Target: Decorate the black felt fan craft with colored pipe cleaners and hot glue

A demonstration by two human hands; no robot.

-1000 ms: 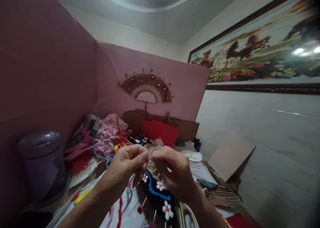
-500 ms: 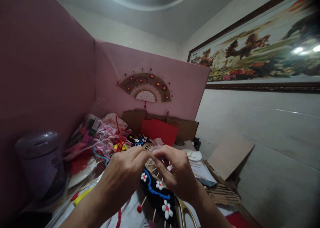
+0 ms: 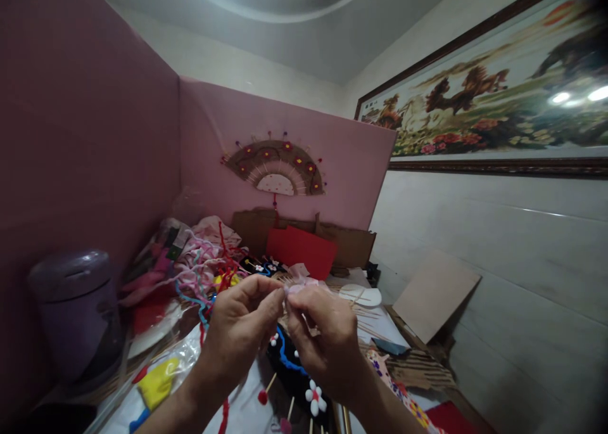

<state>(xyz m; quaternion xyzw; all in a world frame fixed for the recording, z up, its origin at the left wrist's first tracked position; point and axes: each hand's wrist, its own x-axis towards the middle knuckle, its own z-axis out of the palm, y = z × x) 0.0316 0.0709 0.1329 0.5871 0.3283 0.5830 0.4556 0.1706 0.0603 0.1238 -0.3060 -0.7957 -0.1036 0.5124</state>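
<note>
My left hand point(image 3: 235, 329) and my right hand point(image 3: 327, 336) meet fingertip to fingertip, both closed in a pinch. A small pale, translucent bit shows at their fingertips, too small to name. Below them lies a black craft fan point(image 3: 281, 383) with a blue wavy strip point(image 3: 288, 358) and white flowers point(image 3: 315, 397); my right hand covers part of it. Thin sticks poke out from its edge, one tipped with a red pompom point(image 3: 263, 397). Beneath my right wrist, a gold-coloured scissors handle point(image 3: 346, 419) is partly visible.
A finished-looking brown fan point(image 3: 275, 165) hangs on the pink panel point(image 3: 342, 155). Pink cloth and fuzzy craft strips point(image 3: 204, 256) lie left, beside a lidded purple container point(image 3: 76, 320). Red card point(image 3: 301, 250), loose sticks point(image 3: 368, 326) and cardboard point(image 3: 422, 377) surround the work.
My left hand has turned, so its thumb and fingers now show more. My right hand has shifted slightly left and covers more of the fan's flowers. A flower-patterned sleeve now shows at right.
</note>
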